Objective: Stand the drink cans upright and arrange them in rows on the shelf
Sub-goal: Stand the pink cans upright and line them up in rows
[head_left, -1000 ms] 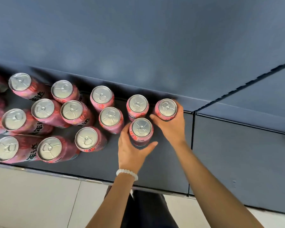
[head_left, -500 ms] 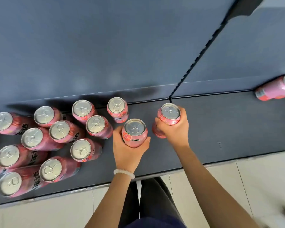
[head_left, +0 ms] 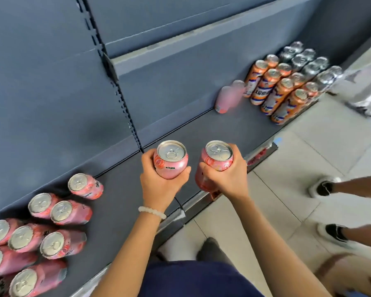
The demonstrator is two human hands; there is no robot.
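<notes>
My left hand [head_left: 159, 185] grips an upright pink can [head_left: 171, 160] above the dark shelf [head_left: 234, 129], fingers curled round its body. Beside it, my right hand [head_left: 227, 179] holds a second pink can [head_left: 216, 159] near the shelf's front edge. Several more pink cans [head_left: 60, 211] stand grouped at the lower left of the shelf. A blurred pink can [head_left: 227, 99] sits against the back panel further right.
Orange cans [head_left: 274, 91] and silver cans [head_left: 304, 61] stand in rows at the shelf's right end. Another person's feet in dark shoes [head_left: 326, 187] are on the tiled floor at the right. A cardboard box [head_left: 351, 273] lies at the lower right.
Both hands have lifted their pink cans away from the group and carried them right along the shelf. The view has swung right, revealing the orange and silver cans.
</notes>
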